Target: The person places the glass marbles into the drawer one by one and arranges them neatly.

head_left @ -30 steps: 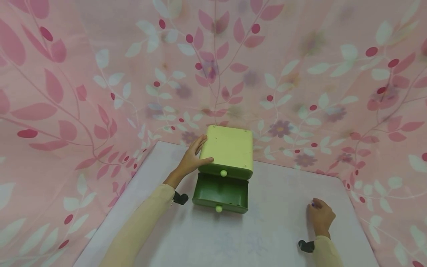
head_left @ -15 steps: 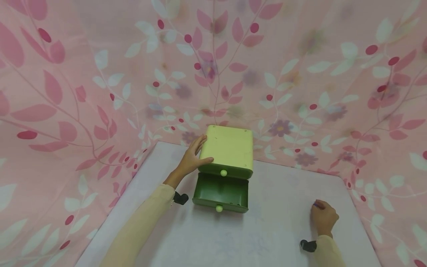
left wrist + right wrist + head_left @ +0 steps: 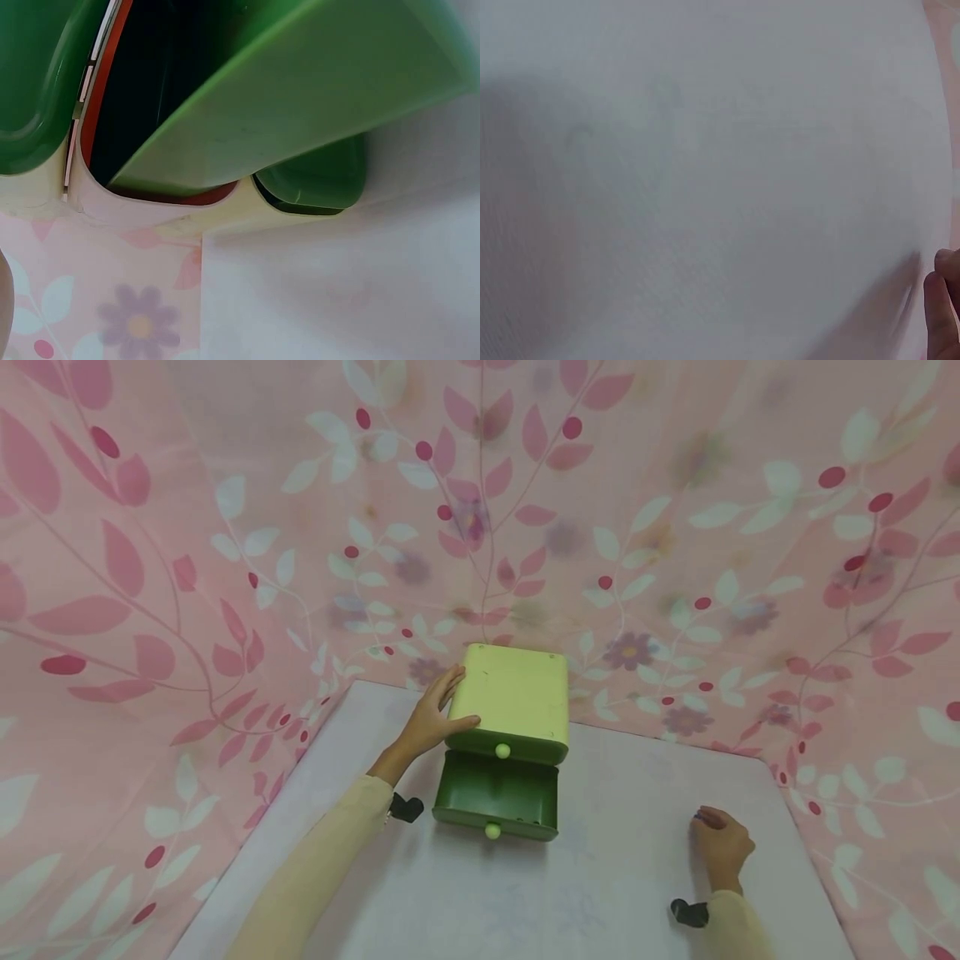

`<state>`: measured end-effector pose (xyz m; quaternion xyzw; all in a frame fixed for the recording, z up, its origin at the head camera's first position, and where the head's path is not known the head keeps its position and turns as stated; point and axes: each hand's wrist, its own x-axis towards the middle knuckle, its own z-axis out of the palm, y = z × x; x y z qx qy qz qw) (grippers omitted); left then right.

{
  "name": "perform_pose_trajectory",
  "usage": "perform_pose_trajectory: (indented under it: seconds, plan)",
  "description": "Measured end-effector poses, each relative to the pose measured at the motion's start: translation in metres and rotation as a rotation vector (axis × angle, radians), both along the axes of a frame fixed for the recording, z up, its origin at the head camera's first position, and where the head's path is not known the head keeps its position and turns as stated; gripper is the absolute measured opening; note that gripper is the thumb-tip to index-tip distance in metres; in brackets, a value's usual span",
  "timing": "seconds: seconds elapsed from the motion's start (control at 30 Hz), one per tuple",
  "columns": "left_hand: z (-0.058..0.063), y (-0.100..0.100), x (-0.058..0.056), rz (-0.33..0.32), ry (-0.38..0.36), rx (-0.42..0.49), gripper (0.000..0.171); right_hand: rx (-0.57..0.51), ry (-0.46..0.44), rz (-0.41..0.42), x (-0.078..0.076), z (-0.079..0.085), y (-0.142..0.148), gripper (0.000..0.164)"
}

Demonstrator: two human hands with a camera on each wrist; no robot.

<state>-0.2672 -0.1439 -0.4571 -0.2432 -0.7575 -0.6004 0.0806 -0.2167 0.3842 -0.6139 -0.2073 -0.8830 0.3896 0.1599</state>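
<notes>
A mini drawer cabinet (image 3: 510,689) with a light yellow-green top stands against the far side of the table. Its lower green drawer (image 3: 495,793) is pulled out, and the drawer above it is closed; both have round pale knobs. My left hand (image 3: 431,714) rests on the cabinet's left side, thumb on the top edge and fingers stretched along the side. The left wrist view shows the pulled-out drawer (image 3: 300,105) close up, with another green drawer (image 3: 319,176) below it. Right of the cabinet, my right hand (image 3: 723,843) pinches a small blue-purple thing (image 3: 698,815), mostly hidden by the fingers.
A white-covered table (image 3: 600,893) lies under both hands. Pink floral cloth (image 3: 675,568) rises behind it and along both sides. Dark wrist-worn pieces (image 3: 688,912) show beside each sleeve.
My right hand shifts slightly right, then back left, keeping the small blue-purple thing. The left hand, cabinet and drawer stay put.
</notes>
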Motion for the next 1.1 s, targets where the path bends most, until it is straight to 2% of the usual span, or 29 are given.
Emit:
perform_pose_trajectory:
  seconds: [0.07,0.17,0.3,0.4,0.53,0.67,0.9,1.1]
  plan:
    - [-0.002,0.000,-0.001,0.001,0.001,-0.002,0.097,-0.015,-0.013,0.006,0.001,0.002,-0.006,0.030]
    - [-0.011,-0.001,-0.007,0.008,0.000,0.003,0.098,-0.014,-0.016,0.019,0.002,0.004,-0.016,0.029]
    - [-0.026,-0.002,-0.018,0.030,-0.002,0.004,0.100,0.031,0.044,0.062,0.001,0.010,-0.033,0.026]
    - [-0.032,-0.003,-0.022,0.039,-0.003,0.008,0.100,0.071,0.114,0.105,-0.001,0.016,-0.047,0.023]
    - [-0.034,-0.003,-0.022,0.038,-0.005,0.022,0.101,0.055,0.189,0.162,-0.003,0.025,-0.064,0.022]
    - [-0.034,-0.003,-0.021,0.037,-0.004,0.020,0.101,0.001,0.213,0.233,-0.002,0.036,-0.081,0.021]
    - [-0.033,-0.003,-0.020,0.040,-0.004,0.019,0.101,-0.131,0.289,0.404,0.005,0.060,-0.114,0.023]
    - [-0.033,-0.003,-0.020,0.046,-0.010,0.019,0.101,-0.171,0.371,0.539,0.011,0.080,-0.140,0.025]
